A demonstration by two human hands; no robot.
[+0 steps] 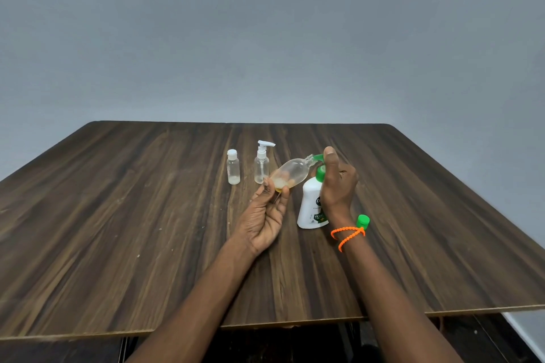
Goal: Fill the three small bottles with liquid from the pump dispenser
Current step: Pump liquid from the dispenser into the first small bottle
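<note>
Wooden table (118, 230), bottle (295, 169) at dispenser (311, 209)

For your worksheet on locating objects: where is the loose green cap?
In the head view, the green cap stands on the table, right of the white dispenser, behind the right wrist.

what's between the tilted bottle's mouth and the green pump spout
Nothing visible: the tilted bottle, held by the left hand, has its open mouth right at the green pump spout, which the right hand presses.
</note>
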